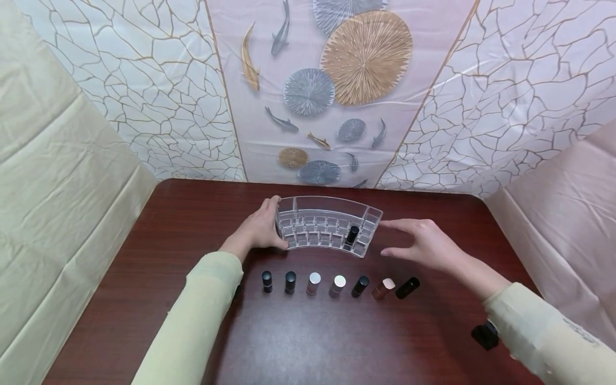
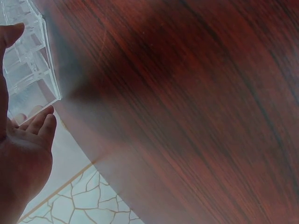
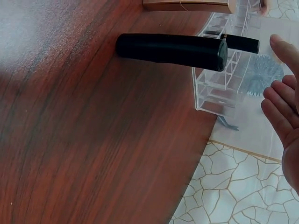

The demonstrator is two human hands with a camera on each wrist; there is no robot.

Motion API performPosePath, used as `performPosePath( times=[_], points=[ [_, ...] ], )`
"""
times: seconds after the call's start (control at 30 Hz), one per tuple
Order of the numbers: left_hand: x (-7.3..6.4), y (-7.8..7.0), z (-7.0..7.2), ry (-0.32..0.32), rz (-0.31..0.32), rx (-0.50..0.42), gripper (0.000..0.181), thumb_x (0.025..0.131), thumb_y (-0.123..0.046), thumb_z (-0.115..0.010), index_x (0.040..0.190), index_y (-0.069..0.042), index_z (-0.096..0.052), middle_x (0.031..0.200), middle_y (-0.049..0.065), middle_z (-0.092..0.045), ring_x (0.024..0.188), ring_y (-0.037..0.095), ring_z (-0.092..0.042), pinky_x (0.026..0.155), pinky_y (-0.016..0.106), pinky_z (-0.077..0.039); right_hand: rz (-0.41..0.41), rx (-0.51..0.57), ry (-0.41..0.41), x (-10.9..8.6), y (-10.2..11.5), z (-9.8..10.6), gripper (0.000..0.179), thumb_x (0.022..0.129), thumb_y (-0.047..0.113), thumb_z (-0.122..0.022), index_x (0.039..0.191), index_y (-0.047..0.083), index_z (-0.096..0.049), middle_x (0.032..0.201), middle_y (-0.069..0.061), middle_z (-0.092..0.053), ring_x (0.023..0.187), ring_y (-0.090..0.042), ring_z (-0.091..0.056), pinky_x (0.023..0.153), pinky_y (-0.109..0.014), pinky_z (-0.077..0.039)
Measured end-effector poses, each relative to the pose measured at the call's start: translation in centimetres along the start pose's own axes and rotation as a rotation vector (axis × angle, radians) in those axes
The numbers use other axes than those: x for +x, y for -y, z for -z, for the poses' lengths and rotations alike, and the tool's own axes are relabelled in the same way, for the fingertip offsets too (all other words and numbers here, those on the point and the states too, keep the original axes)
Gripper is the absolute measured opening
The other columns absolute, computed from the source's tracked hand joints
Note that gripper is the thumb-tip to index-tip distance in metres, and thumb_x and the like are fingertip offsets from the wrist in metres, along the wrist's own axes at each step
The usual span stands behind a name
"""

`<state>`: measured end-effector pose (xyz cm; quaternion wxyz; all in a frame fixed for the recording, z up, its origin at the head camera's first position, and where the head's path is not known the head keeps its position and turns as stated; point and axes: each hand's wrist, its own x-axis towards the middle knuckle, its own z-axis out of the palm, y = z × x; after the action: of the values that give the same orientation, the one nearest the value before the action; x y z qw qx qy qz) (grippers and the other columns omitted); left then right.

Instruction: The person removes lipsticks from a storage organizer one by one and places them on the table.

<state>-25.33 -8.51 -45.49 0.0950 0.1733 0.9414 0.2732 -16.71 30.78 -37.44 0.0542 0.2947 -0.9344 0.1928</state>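
A clear, curved lipstick organizer with rows of small compartments stands toward the back of the table. One black lipstick tube is upright in a front compartment near its right end. My left hand holds the organizer's left end, thumb at the front corner and fingers at the back. Beside the right end, my right hand has its fingers extended, index fingertip close to the edge and nothing held. In the left wrist view, the left fingers lie along the organizer's clear edge.
In front of the organizer stands a row of several lipstick tubes: black, silver, brown with a pinkish top and, at the right end, black. Patterned cloth hangs behind the dark wooden table.
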Motion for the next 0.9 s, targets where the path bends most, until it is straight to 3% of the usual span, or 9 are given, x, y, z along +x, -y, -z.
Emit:
performPosePath(
  times=[0.6, 0.9],
  points=[
    [-0.1, 0.0, 0.2, -0.007, -0.033, 0.011, 0.125, 0.066, -0.032, -0.098, 0.162, -0.003, -0.022, 0.153, 0.020, -0.042, 0.125, 0.036, -0.058, 0.108, 0.050, -0.050, 0.020, 0.054, 0.039, 3.6, -0.4, -1.7, 0.058, 0.081, 0.023, -0.095, 0.131, 0.002, -0.075, 0.126, -0.012, -0.077, 0.121, -0.034, -0.071, 0.104, -0.054, -0.054],
    [-0.3, -0.1, 0.2, 0.001, -0.022, 0.015, 0.125, 0.067, -0.033, -0.098, 0.162, -0.004, -0.022, 0.153, 0.018, -0.042, 0.125, 0.035, -0.058, 0.107, 0.049, -0.051, 0.088, 0.054, 0.040, 5.1, -1.2, -2.6, 0.053, 0.079, 0.022, -0.097, 0.125, 0.005, -0.077, 0.122, -0.012, -0.077, 0.119, -0.033, -0.071, 0.103, -0.052, -0.055]
  ],
)
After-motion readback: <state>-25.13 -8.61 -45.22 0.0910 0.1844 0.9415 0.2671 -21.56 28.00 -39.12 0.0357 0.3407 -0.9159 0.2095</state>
